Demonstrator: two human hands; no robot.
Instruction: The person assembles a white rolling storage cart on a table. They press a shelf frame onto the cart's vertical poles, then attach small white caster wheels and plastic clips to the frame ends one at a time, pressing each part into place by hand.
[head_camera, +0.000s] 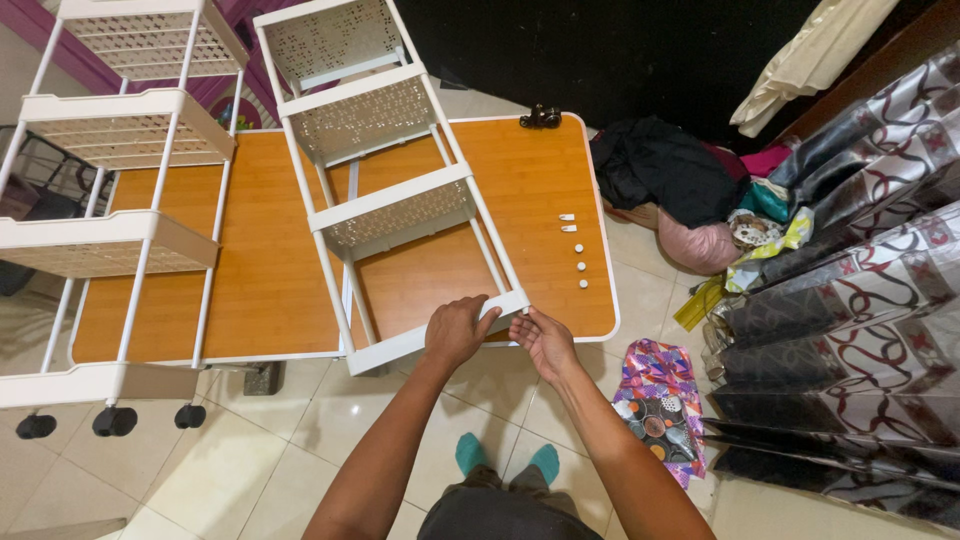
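Observation:
A white plastic shelf rack (385, 120) with perforated trays lies on its side across an orange wooden table (250, 260). My left hand (455, 328) grips the near end frame of the rack from above. At the rack's near right corner my right hand (543, 340) sits, fingers pinched at the corner of the frame. Several small white plastic parts (575, 248) lie on the table to the right of the rack.
A second white rack on black wheels (110, 190) stands at the left, overlapping the table. A black clip (540, 118) sits at the table's far edge. Clothes and bags (700, 200), patterned fabric (850, 300) and a colourful bag (660, 400) lie on the tiled floor right.

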